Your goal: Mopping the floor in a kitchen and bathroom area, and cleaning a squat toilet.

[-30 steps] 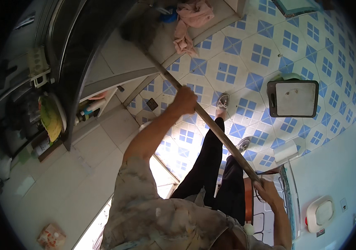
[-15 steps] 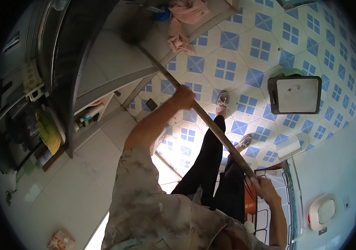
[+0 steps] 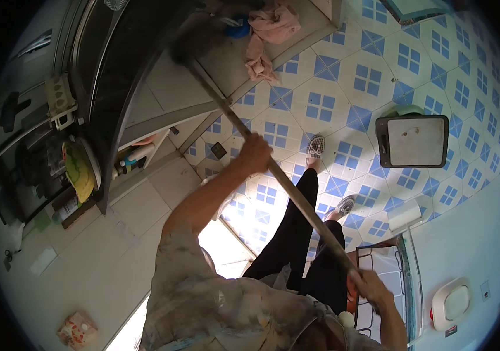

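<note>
Mottled pale shirt [image 3: 221, 304], black trousers [image 3: 288, 234], checked shoes [image 3: 315, 146].
The shirt is beige-grey with cloudy blotches and faint bluish and yellowish streaks, its loose left sleeve [image 3: 174, 248] ending above the elbow; the left hand [image 3: 254, 153] and right hand [image 3: 374, 286] are bare, as are both forearms. The trousers are plain, slim and dark, narrowing to bare ankles above low, dark-and-white patterned shoes with rounded toes. A small, round, whitish bobble [image 3: 346, 319] shows at the shirt's right side, perhaps a fastening, though the view there is poor.
</note>
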`<state>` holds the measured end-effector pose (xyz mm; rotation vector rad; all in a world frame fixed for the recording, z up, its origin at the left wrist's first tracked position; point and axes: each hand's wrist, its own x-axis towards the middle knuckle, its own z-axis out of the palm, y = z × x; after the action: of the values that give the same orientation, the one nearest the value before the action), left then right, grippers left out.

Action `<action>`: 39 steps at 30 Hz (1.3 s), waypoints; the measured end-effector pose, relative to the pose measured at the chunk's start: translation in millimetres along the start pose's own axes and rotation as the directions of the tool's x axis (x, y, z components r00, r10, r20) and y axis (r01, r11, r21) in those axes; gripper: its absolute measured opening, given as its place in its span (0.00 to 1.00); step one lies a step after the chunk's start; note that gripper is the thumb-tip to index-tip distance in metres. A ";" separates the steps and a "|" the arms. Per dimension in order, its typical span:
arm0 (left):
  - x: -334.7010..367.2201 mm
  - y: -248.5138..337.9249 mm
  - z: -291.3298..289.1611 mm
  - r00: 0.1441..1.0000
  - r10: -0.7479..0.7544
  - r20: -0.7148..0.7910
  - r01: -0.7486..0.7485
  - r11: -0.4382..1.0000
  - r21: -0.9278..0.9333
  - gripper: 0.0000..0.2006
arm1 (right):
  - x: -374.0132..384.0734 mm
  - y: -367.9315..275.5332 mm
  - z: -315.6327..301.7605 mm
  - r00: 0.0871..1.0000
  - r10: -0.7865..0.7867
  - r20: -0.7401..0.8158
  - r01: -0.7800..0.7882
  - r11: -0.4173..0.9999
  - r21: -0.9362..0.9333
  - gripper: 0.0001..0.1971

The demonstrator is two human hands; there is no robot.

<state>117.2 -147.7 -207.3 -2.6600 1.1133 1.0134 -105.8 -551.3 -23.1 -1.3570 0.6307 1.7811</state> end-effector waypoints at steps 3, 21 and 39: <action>-29.6 41.9 -17.0 0.999 0.019 -0.030 -0.025 0.977 -0.212 0.06 | -44.3 36.8 6.8 0.998 0.054 0.035 -0.053 0.998 -0.039 0.24; 83.8 -134.3 30.0 0.996 -0.017 -0.087 0.022 0.999 0.047 0.07 | 108.0 -106.9 -50.4 0.966 -0.186 -0.177 0.171 0.980 -0.099 0.25; 58.4 -160.8 33.6 0.999 -0.022 -0.032 0.022 1.000 -0.006 0.08 | 106.1 -137.8 -19.2 0.979 -0.146 -0.144 0.123 0.980 -0.157 0.30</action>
<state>235.2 -54.8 -295.7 -2.6959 1.0864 0.9751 6.5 -457.9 -119.5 -1.6122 0.4834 1.6510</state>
